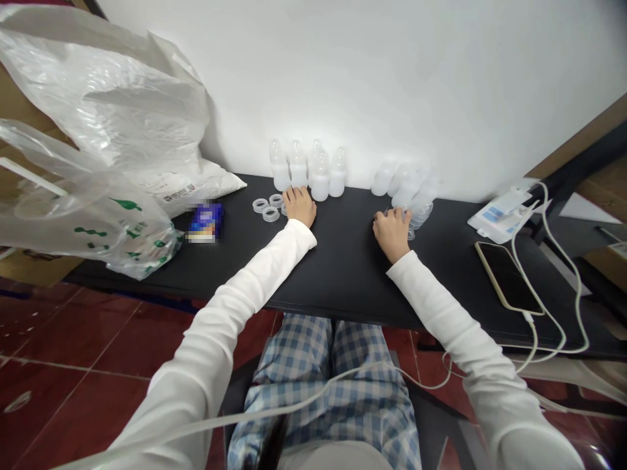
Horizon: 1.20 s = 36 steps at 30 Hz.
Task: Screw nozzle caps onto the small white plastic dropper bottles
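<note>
My left hand rests low over the table with its fingers curled down at a translucent ring, which it partly covers. Several more rings lie just left of it. Behind that hand stand several small white baby bottles with clear domed tops. My right hand is closed at the fingertips around a clear cap, mostly hidden by the fingers. Clear domed caps lie beside it on the right. White bottle bodies are grouped behind them, close to the wall.
A blue packet lies left on the black table. Large plastic bags fill the far left. At right are a phone, a white card-like package and a white cable; another cable crosses my lap.
</note>
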Available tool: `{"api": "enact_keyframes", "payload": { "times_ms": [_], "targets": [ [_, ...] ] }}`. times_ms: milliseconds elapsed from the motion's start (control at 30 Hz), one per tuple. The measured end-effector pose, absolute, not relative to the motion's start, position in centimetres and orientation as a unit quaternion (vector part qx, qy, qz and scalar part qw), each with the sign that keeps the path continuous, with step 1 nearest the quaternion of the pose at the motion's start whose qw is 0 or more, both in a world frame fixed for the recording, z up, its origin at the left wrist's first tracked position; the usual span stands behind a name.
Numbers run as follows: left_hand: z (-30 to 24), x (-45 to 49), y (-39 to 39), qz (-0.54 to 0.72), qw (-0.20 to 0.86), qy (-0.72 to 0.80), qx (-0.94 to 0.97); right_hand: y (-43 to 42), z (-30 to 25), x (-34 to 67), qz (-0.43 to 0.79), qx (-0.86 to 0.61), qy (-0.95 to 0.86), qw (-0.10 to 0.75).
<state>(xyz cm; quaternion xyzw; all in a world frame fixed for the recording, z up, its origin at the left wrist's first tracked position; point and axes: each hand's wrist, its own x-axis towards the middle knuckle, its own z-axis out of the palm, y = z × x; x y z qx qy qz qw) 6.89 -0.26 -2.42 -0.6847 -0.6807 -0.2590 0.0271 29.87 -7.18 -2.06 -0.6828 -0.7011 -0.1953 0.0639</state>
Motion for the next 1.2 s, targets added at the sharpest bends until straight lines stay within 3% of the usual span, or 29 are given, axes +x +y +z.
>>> {"api": "enact_keyframes", "payload": {
  "times_ms": [267,333,467,533,633,867,1200],
  "targets": [
    [-2.2,8.1,-1.9,-0.307,-0.04,-0.63,-0.713,-7.4,-1.4,29.3,-0.221,-0.66,-0.706,0.132],
    [-2.4,8.8,-1.9,-0.373,-0.125,-0.575,-0.718,-7.5,-1.1,29.1,-0.226,-0.644,-0.713,0.158],
    [-3.2,10.1,-1.6,-0.504,-0.414,-0.454,-0.607,-7.5,-0.8,28.9,-0.212,-0.593,-0.747,0.215],
    [-3.3,10.4,-1.4,-0.523,-0.533,-0.421,-0.515,-7.6,-0.8,28.8,-0.172,-0.566,-0.768,0.247],
    [-3.3,10.2,-1.3,-0.525,-0.626,-0.384,-0.43,-7.9,-0.8,28.5,-0.054,-0.539,-0.783,0.306],
    [-2.8,10.0,-2.0,-0.517,-0.653,-0.344,-0.433,-8.0,-1.7,27.5,0.238,-0.464,-0.688,0.504],
    [-3.0,10.8,-2.9,-0.496,-0.66,-0.304,-0.476,-7.0,-2.3,27.8,0.252,-0.46,-0.66,0.538]
  ]
}}
